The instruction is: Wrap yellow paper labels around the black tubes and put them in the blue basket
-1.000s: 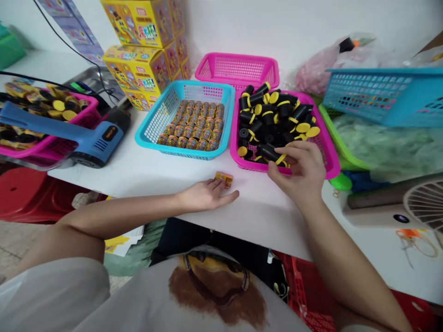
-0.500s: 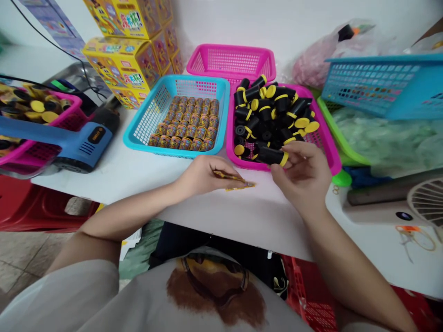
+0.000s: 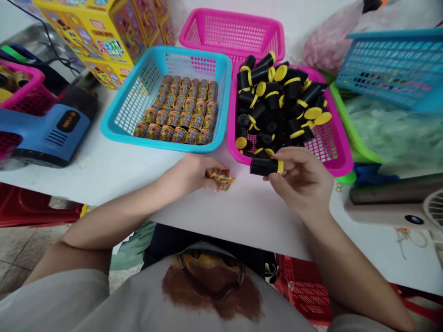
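Observation:
Over the white table (image 3: 194, 210), my left hand (image 3: 199, 175) pinches small yellow patterned labels (image 3: 223, 180). My right hand (image 3: 301, 177) grips a black cup (image 3: 263, 167) by its yellow-rimmed end; the cup lies sideways in the air, just in front of the pink basket (image 3: 346, 157). That basket holds a heap of black cups with yellow rims or caps (image 3: 273, 99). To its left, a blue basket (image 3: 148, 144) contains rows of cups wrapped in patterned labels (image 3: 180, 117). The labels and the black cup are apart.
A blue heat gun (image 3: 58, 131) lies at the left, beside another pink basket (image 3: 32, 92). Yellow boxes (image 3: 100, 39) are stacked at the back left. Behind stands a further pink basket (image 3: 231, 32). At right are a green basket (image 3: 360, 147), a blue basket (image 3: 391, 69) and a fan device (image 3: 391, 207).
The view has shifted closer to the table. My right hand has drawn the black cup out over the basket's front edge. The labels in my left hand have turned, showing more of their printed face.

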`<state>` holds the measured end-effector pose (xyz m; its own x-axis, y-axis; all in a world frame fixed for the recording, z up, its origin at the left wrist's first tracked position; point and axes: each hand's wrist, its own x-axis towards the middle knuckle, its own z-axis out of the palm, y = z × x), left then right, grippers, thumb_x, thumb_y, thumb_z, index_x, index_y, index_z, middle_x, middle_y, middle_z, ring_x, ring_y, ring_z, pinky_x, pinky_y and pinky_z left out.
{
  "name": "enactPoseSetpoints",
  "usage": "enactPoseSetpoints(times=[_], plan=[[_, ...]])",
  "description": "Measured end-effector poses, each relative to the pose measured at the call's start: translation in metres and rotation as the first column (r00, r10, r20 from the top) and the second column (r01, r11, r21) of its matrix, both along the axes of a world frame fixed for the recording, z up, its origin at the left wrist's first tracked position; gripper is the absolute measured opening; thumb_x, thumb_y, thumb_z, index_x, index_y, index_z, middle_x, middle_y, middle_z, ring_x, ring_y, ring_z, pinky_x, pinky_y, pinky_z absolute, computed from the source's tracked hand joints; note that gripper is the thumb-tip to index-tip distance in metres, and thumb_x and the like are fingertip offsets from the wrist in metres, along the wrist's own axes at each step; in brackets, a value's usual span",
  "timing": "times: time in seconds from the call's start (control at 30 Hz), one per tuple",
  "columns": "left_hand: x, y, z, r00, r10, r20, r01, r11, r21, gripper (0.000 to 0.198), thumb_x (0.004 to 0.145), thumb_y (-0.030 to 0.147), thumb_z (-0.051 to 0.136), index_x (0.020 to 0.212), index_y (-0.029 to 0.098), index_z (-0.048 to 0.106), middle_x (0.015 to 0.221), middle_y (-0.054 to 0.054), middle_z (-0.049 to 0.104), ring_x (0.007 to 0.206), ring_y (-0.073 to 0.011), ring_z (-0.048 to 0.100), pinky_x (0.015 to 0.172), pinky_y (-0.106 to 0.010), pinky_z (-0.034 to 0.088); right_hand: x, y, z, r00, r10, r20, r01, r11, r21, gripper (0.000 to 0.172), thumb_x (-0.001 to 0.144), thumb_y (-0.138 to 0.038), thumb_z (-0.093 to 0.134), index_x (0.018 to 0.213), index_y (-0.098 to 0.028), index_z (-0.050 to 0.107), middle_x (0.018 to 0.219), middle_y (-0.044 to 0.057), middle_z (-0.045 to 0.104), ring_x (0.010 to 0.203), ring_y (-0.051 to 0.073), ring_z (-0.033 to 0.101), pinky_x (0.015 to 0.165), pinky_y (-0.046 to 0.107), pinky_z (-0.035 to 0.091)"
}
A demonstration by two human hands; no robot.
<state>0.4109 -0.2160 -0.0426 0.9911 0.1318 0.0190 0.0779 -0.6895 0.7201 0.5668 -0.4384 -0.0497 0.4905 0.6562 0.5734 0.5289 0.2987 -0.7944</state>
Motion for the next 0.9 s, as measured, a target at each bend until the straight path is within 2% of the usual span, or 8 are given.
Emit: enactPoseSetpoints(times=[0.13,0.27,0.37,0.43,0.5,0.63,0.77,0.9], plan=[[-0.001,0.001,0.009,0.997,0.037,-0.068,-0.029,0.992,0.119,0.013,0.073,0.018,0.092,0.081,0.018,0.081,0.068,0.004,0.071,0.063,-0.0122,0.062,0.060,-0.023,0.039,-0.005,0.000,0.001,1.000,0.003,-0.003,-0.003,1.000,-0.015,0.035,0.089,-0.015,0.076,0.120,-0.031,0.073,0.110,0.004,0.067,0.082,0.013,0.072,0.066,0.026,0.065],[-0.006,0.005,0.009,0.976,0.032,-0.216,0.040,0.946,0.320,0.017,0.071,0.016,0.092,0.067,0.018,0.076,0.065,0.001,0.070,0.063,-0.0149,0.061,0.058,-0.024,0.036,-0.009,0.000,0.004,0.997,-0.047,0.058,0.051,0.997,-0.056,0.028,0.089,-0.021,0.076,0.116,-0.030,0.072,0.109,0.004,0.068,0.074,0.012,0.070,0.066,0.029,0.065],[-0.015,0.018,0.009,0.991,0.103,-0.083,-0.060,0.910,0.411,0.020,0.071,0.025,0.093,0.067,0.020,0.074,0.054,0.003,0.062,0.052,-0.0146,0.055,0.050,-0.025,0.029,-0.011,0.001,0.005,0.992,-0.092,0.088,0.099,0.992,-0.078,0.026,0.086,-0.023,0.076,0.111,-0.029,0.072,0.105,0.004,0.069,0.074,0.014,0.068,0.063,0.029,0.064],[-0.022,0.024,0.013,0.993,0.074,0.089,-0.103,0.915,0.391,0.016,0.080,0.031,0.087,0.072,0.022,0.076,0.055,0.003,0.065,0.050,-0.0136,0.056,0.049,-0.025,0.030,-0.013,0.002,0.005,0.991,-0.105,0.088,0.112,0.991,-0.078,0.024,0.086,-0.023,0.077,0.108,-0.029,0.072,0.104,0.004,0.069,0.075,0.014,0.067,0.062,0.029,0.063],[-0.027,0.024,0.020,0.978,0.016,0.209,-0.085,0.943,0.322,0.017,0.092,0.036,0.077,0.080,0.024,0.079,0.064,0.003,0.073,0.054,-0.0121,0.062,0.050,-0.023,0.035,-0.014,0.003,0.006,0.994,-0.088,0.060,0.092,0.994,-0.066,0.024,0.087,-0.024,0.076,0.110,-0.030,0.072,0.104,0.004,0.068,0.074,0.013,0.067,0.062,0.027,0.063],[-0.029,0.002,0.029,0.932,-0.044,0.361,-0.017,0.986,0.163,0.030,0.101,0.044,0.067,0.080,0.027,0.081,0.071,0.004,0.078,0.057,-0.0086,0.065,0.056,-0.019,0.044,-0.018,0.001,0.008,1.000,0.006,-0.028,-0.008,0.998,-0.066,0.026,0.091,-0.024,0.076,0.116,-0.029,0.071,0.105,0.003,0.069,0.077,0.013,0.074,0.062,0.026,0.064],[-0.023,-0.014,0.020,0.884,-0.108,0.455,0.069,0.993,0.100,0.047,0.106,0.048,0.057,0.074,0.025,0.081,0.068,0.003,0.078,0.055,-0.0078,0.066,0.056,-0.017,0.048,-0.025,-0.002,0.013,0.991,0.097,-0.089,-0.101,0.994,-0.039,0.024,0.094,-0.026,0.077,0.118,-0.030,0.072,0.104,0.004,0.073,0.082,0.017,0.079,0.060,0.026,0.067],[-0.022,-0.013,0.008,0.866,-0.041,0.498,0.009,0.998,0.067,0.048,0.105,0.055,0.054,0.084,0.023,0.083,0.077,-0.002,0.082,0.064,-0.0114,0.074,0.062,-0.019,0.054,-0.031,-0.002,0.016,0.972,0.169,-0.161,-0.169,0.985,0.015,0.023,0.096,-0.029,0.075,0.120,-0.032,0.072,0.096,0.002,0.074,0.073,0.016,0.078,0.056,0.026,0.068]])
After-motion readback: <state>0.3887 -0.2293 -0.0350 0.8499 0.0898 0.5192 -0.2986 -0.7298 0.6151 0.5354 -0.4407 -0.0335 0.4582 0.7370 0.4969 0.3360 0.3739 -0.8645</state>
